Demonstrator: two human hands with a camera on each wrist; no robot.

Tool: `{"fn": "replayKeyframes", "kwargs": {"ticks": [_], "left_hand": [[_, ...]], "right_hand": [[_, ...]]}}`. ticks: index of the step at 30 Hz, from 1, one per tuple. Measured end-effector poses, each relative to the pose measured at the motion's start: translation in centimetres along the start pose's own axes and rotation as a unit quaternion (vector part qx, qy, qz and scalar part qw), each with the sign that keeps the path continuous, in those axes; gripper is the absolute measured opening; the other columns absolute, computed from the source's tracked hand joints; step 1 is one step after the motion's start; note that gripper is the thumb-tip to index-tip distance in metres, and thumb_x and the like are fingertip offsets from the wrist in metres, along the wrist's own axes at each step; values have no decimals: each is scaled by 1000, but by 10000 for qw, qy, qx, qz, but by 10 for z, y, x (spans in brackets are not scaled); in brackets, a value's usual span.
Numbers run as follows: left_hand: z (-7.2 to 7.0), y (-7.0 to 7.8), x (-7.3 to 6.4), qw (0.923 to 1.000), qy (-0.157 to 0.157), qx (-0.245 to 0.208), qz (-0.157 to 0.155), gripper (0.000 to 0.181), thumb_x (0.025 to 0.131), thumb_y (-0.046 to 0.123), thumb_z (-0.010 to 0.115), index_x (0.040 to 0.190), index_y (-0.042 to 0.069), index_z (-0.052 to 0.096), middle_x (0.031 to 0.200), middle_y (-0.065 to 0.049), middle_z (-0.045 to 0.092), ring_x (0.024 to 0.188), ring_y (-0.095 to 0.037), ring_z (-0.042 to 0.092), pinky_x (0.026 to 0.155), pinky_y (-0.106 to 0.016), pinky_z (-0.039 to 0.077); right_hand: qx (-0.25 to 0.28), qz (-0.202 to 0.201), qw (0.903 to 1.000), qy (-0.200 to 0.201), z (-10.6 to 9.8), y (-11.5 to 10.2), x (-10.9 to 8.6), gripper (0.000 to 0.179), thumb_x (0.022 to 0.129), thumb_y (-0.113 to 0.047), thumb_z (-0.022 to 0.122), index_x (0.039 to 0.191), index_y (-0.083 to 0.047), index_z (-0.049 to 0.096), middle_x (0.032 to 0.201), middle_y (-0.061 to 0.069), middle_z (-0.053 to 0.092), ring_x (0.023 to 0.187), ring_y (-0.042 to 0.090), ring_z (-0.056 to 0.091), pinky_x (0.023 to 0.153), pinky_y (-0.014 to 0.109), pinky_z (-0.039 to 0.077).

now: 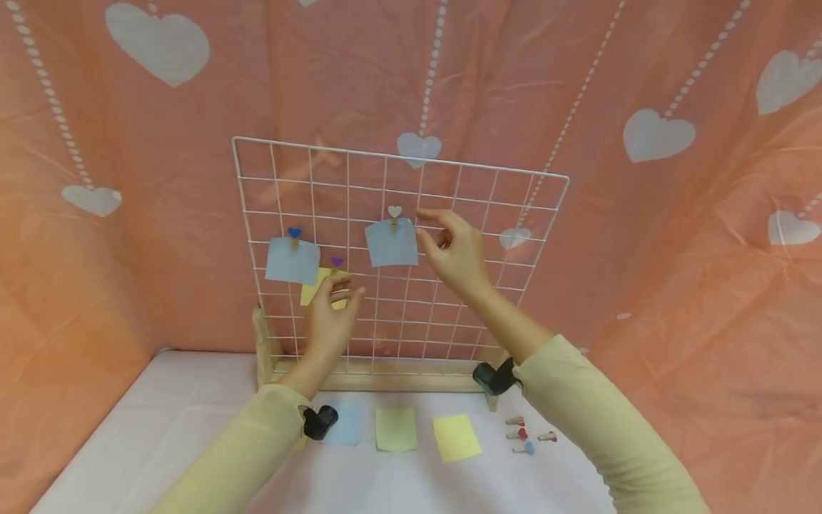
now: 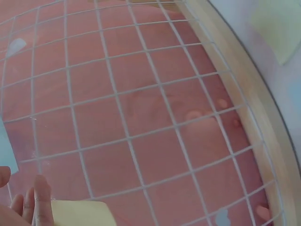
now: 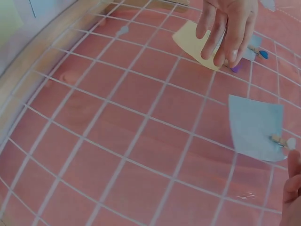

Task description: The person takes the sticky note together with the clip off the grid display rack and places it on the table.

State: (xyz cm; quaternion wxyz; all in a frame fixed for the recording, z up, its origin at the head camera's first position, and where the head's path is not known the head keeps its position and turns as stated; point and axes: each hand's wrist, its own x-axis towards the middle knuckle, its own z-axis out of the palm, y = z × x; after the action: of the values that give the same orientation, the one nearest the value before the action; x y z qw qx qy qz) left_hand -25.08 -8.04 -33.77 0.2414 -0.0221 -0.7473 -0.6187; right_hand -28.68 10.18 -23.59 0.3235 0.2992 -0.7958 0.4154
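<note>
On a white wire grid (image 1: pixel 443 285), a wooden clip with a white heart (image 1: pixel 394 212) holds a blue sticky note (image 1: pixel 392 244). My right hand (image 1: pixel 459 257) is just right of that note, thumb and fingers apart with nothing between them. Lower left, my left hand (image 1: pixel 327 318) hovers in front of a yellow note (image 1: pixel 310 293), partly hiding it; its fingers are loosely bent and hold nothing. A purple heart clip (image 1: pixel 337 262) tops the yellow note. Another blue note (image 1: pixel 292 260) hangs at the left under a blue heart clip (image 1: pixel 295 233).
The grid stands in a wooden base (image 1: pixel 404 383) on a white tabletop (image 1: pixel 193 400). In front lie a pale blue note (image 1: pixel 345 425), a green note (image 1: pixel 395 430) and a bright yellow note (image 1: pixel 457 437). Several small heart clips (image 1: pixel 521 433) lie at the right. Behind hangs a pink curtain (image 1: pixel 359 71).
</note>
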Motion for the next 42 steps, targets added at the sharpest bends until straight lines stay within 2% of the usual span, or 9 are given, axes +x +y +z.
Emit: {"fn": "replayKeyframes", "kwargs": {"ticks": [4, 7, 12, 14, 20, 22, 27, 33, 42], "left_hand": [[7, 8, 6, 9999, 108, -92, 51, 36, 90, 13, 66, 123, 2, 55, 122, -15, 60, 111, -29, 60, 86, -40, 53], [10, 13, 9, 9998, 170, -73, 83, 39, 90, 14, 68, 124, 3, 56, 124, -15, 61, 113, -30, 60, 91, -46, 51], [14, 16, 12, 9999, 54, 25, 153, 43, 92, 17, 65, 131, 4, 53, 129, -15, 58, 117, -31, 57, 96, -46, 49], [15, 17, 14, 9997, 15, 55, 233, 44, 92, 17, 65, 131, 3, 53, 129, -16, 58, 117, -32, 57, 97, -46, 48], [19, 20, 19, 9994, -191, 159, 235, 44, 92, 19, 65, 133, 5, 52, 131, -15, 57, 121, -33, 54, 99, -47, 47], [20, 20, 20, 9992, -278, 183, 230, 45, 92, 18, 64, 133, 5, 51, 131, -15, 57, 121, -33, 54, 101, -47, 46], [24, 21, 20, 9994, -104, 108, 302, 40, 91, 10, 65, 128, 1, 53, 124, -19, 60, 116, -35, 58, 97, -46, 49], [30, 23, 24, 9989, 264, -261, 283, 28, 90, 2, 62, 117, -3, 57, 112, -21, 64, 104, -34, 64, 90, -42, 54], [39, 26, 27, 9960, 604, -568, 328, 22, 87, -6, 62, 109, -7, 59, 102, -23, 66, 91, -35, 69, 75, -26, 58]], "right_hand": [[-134, -12, 9996, -252, -1, -8, 11, 27, 91, -9, 63, 117, -3, 67, 101, 13, 71, 47, 14, 54, 41, 18, 36], [-225, 108, 9985, -481, -1, -12, 18, 29, 93, -11, 62, 121, -4, 65, 102, 13, 72, 47, 18, 59, 38, 18, 34], [-437, 348, 9960, -701, 1, -16, 24, 29, 94, -12, 60, 123, -6, 64, 94, 14, 73, 49, 22, 64, 37, 18, 32], [-537, 441, 9947, -753, 3, -17, 26, 29, 94, -12, 60, 123, -6, 65, 99, 13, 73, 49, 21, 64, 37, 18, 33], [-995, 822, 9854, -1110, 10, -21, 32, 34, 96, -14, 59, 129, -10, 60, 73, 13, 72, 47, 18, 62, 38, 18, 32], [-1103, 987, 9810, -1253, 12, -22, 34, 36, 96, -15, 58, 132, -11, 58, 75, 12, 73, 48, 17, 63, 39, 18, 33], [-1041, 1199, 9770, -1424, 20, -25, 38, 36, 98, -15, 55, 133, -8, 56, 111, 10, 71, 56, 16, 67, 43, 18, 41], [-1182, 1021, 9800, -1230, 22, -25, 41, 30, 98, -17, 55, 125, -7, 63, 110, 9, 71, 58, 16, 67, 47, 21, 46], [-1937, 694, 9695, -1329, 19, -24, 45, 24, 97, -20, 56, 114, -11, 70, 102, 5, 73, 77, 19, 67, 68, 34, 51]]}}
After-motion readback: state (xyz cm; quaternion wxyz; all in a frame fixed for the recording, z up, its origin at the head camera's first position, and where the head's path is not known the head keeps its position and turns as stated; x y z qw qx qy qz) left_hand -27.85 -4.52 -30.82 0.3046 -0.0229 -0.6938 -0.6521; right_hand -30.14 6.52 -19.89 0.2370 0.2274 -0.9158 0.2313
